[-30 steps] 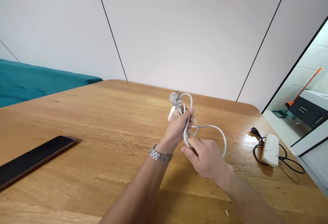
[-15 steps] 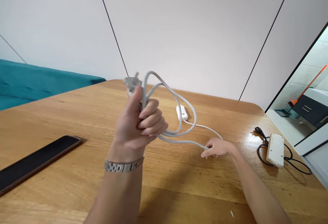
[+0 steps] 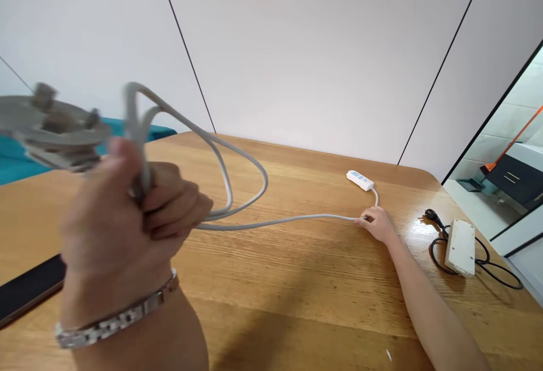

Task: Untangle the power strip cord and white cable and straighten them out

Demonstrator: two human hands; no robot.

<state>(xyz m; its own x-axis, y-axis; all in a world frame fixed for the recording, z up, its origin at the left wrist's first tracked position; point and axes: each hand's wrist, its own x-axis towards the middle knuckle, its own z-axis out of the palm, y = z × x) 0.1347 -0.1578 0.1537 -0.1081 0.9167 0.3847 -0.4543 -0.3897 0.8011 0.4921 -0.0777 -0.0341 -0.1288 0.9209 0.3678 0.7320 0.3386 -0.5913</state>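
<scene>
In the head view, the table served as our landmark. Above its left part, close to us, we had the left hand curled into a fist around the pale grey cable, its fingers wrapped right over. The plug stuck out beyond the thumb with its prongs upward, over the table's left side (it was blurred, and we could not tell whether the thumb touched it). Loops of the cable rose from that fist and hung to its right, above the table's middle.

A single length crossed the table to our right hand, low over the table's right half, its fingertips pinched together on the cable. Just beyond that hand, towards the table's far edge, lay the white block at the cable's end, its marked blue face showing.

Near the table's right edge, well apart from the left hand, we saw an off-white power strip beside a looped black cord and a black plug. A dark flat device lay on the table's left side, partly hidden by our left hand.
</scene>
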